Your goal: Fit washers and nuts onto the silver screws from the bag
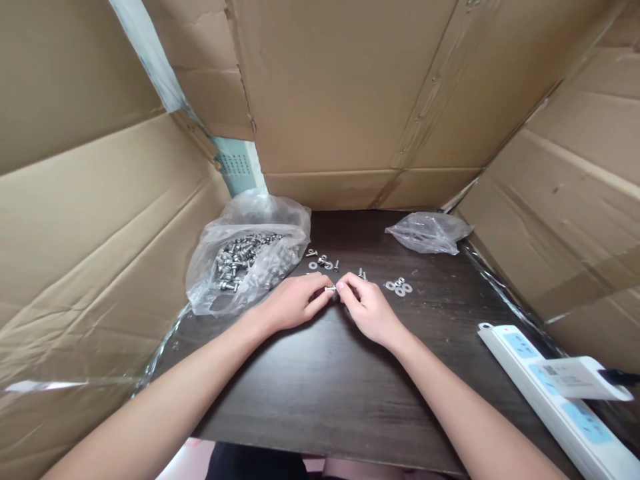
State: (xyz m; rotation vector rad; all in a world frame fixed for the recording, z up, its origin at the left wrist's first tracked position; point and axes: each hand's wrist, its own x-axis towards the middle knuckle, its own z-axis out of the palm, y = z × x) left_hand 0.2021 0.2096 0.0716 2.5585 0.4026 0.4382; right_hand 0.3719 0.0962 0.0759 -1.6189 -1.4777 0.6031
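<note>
A small metal bolt (329,289) lies sideways between my two hands, just above the dark table. My left hand (300,298) pinches one end of it between thumb and fingers. At the bolt's other end, my right hand (367,303) has thumb and fingertips pressed together; whatever they grip there is hidden. Just beyond the hands are loose bolts (337,266) and a flat washer (313,266). Two more bolts (361,273) lie behind my right hand. Farther right sits a small group of washers (401,291) with a nut (399,282).
An open clear plastic bag (200,280) full of bolts stands at the left. A crumpled plastic bag (430,233) lies at the back right. A white power strip (530,380) with a plug runs along the right edge. Cardboard walls (350,100) enclose the table (310,393).
</note>
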